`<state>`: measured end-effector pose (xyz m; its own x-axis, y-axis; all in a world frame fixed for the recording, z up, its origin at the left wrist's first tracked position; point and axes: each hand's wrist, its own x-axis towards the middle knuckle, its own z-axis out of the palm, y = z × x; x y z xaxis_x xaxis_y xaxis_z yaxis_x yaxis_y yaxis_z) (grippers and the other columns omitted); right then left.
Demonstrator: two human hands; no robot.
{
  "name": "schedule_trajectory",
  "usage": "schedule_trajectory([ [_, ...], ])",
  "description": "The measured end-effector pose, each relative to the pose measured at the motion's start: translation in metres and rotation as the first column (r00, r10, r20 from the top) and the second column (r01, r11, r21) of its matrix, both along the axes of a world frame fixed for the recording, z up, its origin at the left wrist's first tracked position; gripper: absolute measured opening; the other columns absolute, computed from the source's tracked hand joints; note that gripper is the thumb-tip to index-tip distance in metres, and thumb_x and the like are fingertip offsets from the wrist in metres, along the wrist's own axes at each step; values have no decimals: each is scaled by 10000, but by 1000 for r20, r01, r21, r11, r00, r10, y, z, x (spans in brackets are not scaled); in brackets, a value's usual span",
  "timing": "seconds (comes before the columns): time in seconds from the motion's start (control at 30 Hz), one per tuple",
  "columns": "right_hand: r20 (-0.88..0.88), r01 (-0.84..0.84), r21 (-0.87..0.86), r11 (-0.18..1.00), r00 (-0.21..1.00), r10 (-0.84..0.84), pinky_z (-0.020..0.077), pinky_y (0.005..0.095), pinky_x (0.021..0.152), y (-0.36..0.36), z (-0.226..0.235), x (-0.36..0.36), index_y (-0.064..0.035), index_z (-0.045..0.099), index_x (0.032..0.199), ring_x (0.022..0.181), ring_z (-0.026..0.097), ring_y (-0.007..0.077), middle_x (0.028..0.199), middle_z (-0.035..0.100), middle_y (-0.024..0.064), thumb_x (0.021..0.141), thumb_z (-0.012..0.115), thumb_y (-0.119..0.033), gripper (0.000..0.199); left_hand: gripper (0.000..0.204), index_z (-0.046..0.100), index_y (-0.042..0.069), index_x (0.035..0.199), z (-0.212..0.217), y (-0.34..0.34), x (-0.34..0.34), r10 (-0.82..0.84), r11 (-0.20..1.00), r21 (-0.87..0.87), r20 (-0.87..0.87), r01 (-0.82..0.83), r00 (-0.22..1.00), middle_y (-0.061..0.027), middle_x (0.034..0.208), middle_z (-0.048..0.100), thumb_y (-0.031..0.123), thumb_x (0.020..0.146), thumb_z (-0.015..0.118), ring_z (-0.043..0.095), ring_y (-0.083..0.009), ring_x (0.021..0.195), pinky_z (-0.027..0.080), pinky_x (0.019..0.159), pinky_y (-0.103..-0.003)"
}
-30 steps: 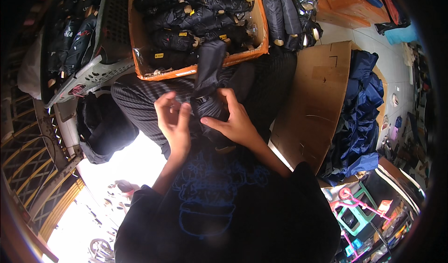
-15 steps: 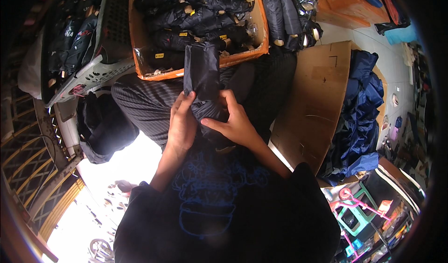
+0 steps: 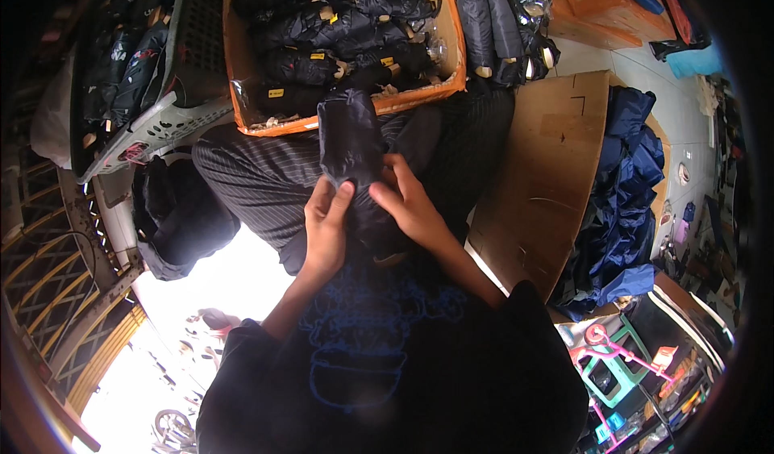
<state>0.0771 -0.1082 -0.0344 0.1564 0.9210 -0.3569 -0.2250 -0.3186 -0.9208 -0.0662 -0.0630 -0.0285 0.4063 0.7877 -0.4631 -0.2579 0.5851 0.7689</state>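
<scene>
In front of my lap I hold what looks like a folded black umbrella (image 3: 348,135) in a fabric cover, its far end pointing at the orange-edged box. My left hand (image 3: 326,222) grips its near end from the left, thumb pressed on the cloth. On the other side my right hand (image 3: 409,206) pinches the same end, thumb and fingers closed on the fabric. The part below my hands blends into my dark shirt and is hard to make out.
An orange-edged box (image 3: 347,121) full of black folded umbrellas stands ahead. Left of it is a grey plastic crate (image 3: 153,129) with more. On the right, an open cardboard box (image 3: 538,176) holds navy cloth (image 3: 625,188). Dark fabric (image 3: 181,220) lies by my left knee.
The umbrella's far end has drawn back toward me and its cover looks more rounded. My left hand has shifted right, closer to my right hand, whose thumb has moved up the cloth.
</scene>
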Motion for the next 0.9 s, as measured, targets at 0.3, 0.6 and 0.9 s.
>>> schedule_trajectory([
  [0.3, -100, 49, -91, 995, 993, -58, 427, 297, 896, 5, -13, 11, 13, 499, 1211, 1058, 560, 177, 1125, 601, 128, 938, 586, -266, 400, 346, 533, -59, 1227, 10, 8, 7, -123, 947, 255, -277, 196, 953, -101, 1086, 643, 111, 929, 582, 577, -130, 988, 440, 884, -269],
  [0.6, -72, 60, -42, 997, 995, -63, 414, 328, 958, -3, -9, 5, 10, 462, 1262, 1128, 540, 205, 1184, 582, 135, 902, 632, -211, 456, 398, 494, -6, 1206, -18, 6, -2, -144, 985, 103, 14, 142, 989, -93, 1151, 567, 328, 991, 485, 493, -150, 1110, 351, 986, -300],
  [0.9, -13, 12, -32, 999, 1000, -13, 375, 347, 1030, -5, -6, 8, 26, 357, 1397, 1237, 491, 263, 1322, 506, 191, 872, 665, -238, 663, 457, 484, -36, 1291, -15, 17, 23, -205, 979, -9, -76, 205, 976, -103, 1177, 595, 234, 942, 605, 541, -154, 1092, 402, 963, -285],
])
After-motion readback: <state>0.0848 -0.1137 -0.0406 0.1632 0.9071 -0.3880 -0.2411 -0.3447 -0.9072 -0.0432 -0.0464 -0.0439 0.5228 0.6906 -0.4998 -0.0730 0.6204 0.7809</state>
